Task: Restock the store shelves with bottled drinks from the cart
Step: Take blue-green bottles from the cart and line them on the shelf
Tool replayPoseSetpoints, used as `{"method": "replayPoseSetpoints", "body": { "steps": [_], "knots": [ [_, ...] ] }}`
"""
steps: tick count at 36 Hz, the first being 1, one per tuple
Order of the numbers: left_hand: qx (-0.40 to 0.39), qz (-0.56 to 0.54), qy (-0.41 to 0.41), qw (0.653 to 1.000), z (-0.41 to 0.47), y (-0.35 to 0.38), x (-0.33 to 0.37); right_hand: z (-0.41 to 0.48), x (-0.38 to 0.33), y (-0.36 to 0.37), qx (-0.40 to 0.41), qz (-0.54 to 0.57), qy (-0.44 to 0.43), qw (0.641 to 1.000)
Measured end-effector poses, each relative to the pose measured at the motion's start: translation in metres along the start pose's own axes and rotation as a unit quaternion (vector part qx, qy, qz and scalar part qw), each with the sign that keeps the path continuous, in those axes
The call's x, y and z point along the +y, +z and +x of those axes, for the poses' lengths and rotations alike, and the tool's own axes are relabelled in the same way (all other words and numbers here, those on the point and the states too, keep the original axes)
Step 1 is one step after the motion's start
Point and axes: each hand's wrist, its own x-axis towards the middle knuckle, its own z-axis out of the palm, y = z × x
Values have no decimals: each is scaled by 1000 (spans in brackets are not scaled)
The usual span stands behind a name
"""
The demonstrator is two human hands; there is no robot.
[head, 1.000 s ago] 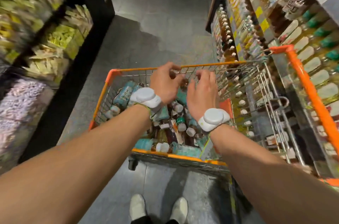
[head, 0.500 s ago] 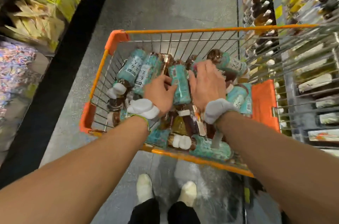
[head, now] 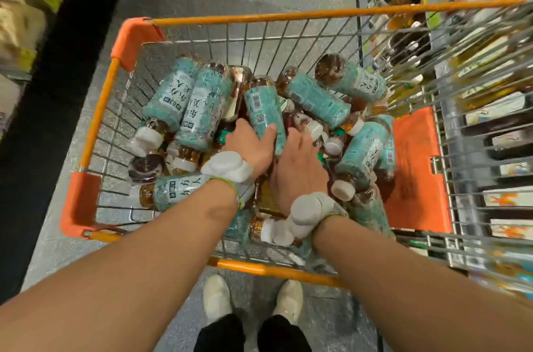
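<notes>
An orange-rimmed wire cart (head: 288,16) holds several tea bottles with teal labels and white caps, lying in a heap. My left hand (head: 250,147) is down in the heap and grips one teal-labelled bottle (head: 263,107), thumb across its label. My right hand (head: 300,170) reaches in just to the right of it, fingers dug among the bottles near a white-capped one (head: 308,125); its fingertips are hidden. Both wrists carry white bands.
Drink shelves (head: 403,43) full of bottles run along the right, seen through the cart's wire side. Snack shelves (head: 26,0) line the left behind a black base. Grey floor lies ahead. My white shoes (head: 216,298) stand right behind the cart's near rim.
My view dropped from the aisle into the cart. Both hands went from the far rim down among the bottles, and my left hand took hold of a teal-labelled bottle.
</notes>
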Motion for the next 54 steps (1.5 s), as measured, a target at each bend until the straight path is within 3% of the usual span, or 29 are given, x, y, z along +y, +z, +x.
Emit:
{"method": "replayPoseSetpoints", "body": {
  "steps": [3, 13, 20, 31, 39, 46, 50, 54],
  "knots": [
    [-24, -18, 5, 1000, 2, 0, 1, -7, -6, 2, -62, 6, 3, 998],
    [-101, -10, 9, 995, 9, -2, -3, -20, -15, 1, -155, 15, -22, 988],
    [-138, -1, -2, 990, 11, -7, -5, -34, -31, 0, -154, 71, 7, 985],
    [-111, -84, -34, 990, -17, -25, -2, -35, -28, 1, -78, 99, 59, 990],
    [-79, -114, -33, 990, -34, -41, 0, -41, -31, -8, 37, 72, 8, 997],
    [-28, -19, 129, 991, -50, -48, -16, -48, -32, -18, 136, 56, 34, 989],
    [-34, 5, 157, 987, -52, -50, -20, -58, -36, -27, 211, 99, 2, 972],
    [-65, 70, 178, 979, -60, -48, -31, -71, -34, -31, 204, 122, 2, 971]
  ]
}}
